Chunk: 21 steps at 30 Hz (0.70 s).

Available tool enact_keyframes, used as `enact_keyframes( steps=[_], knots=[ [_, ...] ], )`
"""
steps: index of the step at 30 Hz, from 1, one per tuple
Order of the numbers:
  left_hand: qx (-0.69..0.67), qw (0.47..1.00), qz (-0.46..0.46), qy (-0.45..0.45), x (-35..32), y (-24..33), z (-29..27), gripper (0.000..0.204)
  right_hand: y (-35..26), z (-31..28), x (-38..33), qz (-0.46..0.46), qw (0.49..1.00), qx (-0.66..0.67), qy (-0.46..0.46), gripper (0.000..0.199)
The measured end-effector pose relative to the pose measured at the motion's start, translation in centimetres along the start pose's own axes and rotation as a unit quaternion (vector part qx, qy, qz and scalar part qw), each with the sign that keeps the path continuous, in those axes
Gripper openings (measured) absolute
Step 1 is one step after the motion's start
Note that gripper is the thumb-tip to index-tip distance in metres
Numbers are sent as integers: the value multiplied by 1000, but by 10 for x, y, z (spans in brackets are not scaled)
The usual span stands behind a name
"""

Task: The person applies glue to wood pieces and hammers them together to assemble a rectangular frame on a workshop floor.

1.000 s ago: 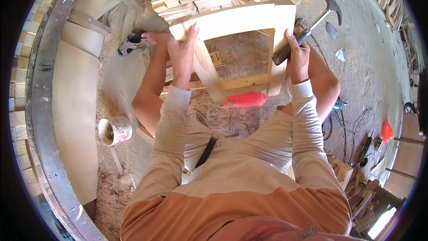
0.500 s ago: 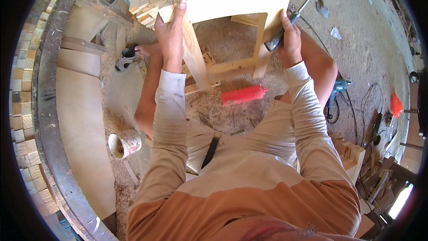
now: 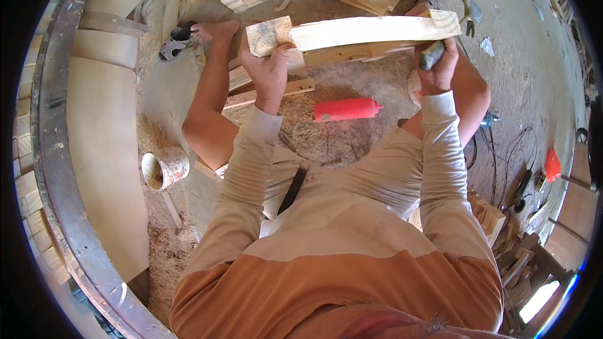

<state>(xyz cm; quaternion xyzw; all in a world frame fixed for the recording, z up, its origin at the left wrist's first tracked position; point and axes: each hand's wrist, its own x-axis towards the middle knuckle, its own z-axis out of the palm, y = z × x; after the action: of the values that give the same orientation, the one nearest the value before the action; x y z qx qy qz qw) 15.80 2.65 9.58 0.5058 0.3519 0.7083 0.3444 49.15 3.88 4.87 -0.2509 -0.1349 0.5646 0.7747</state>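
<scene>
Wooden frame point(image 3: 364, 32) tipped edge-on | left fingers point(image 3: 281, 56) grasping its left end | right fingers point(image 3: 450, 51) around hammer point(image 3: 431, 55), against frame

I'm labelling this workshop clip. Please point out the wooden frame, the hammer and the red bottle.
Wooden frame point(image 3: 364, 32): head view, on its pale curved rail.
Hammer point(image 3: 431, 56): head view, on the end of its handle.
Red bottle point(image 3: 345, 110): head view, on the middle of its side.
</scene>
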Motion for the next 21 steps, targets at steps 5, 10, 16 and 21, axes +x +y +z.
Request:
enact_keyframes(
  steps=[5, 10, 16, 21],
  knots=[
    [-6, 997, 59, 50, 13, -25, 5, 68, -6, 8, -5, -33, 999, -25, -4, 34],
    [-80, 996, 27, 28, 38, -60, 6, 99, -10, 5, -1, -64, 996, -61, 33, 36],
    [-41, 996, 30, 79, 54, -42, 30, 96, -33, 37, -13, -12, 996, 57, -66, 41],
    [-86, 991, 98, -30, 88, -33, 41, 101, -37, 35, -2, -38, 996, -57, -52, 47]
  ],
)
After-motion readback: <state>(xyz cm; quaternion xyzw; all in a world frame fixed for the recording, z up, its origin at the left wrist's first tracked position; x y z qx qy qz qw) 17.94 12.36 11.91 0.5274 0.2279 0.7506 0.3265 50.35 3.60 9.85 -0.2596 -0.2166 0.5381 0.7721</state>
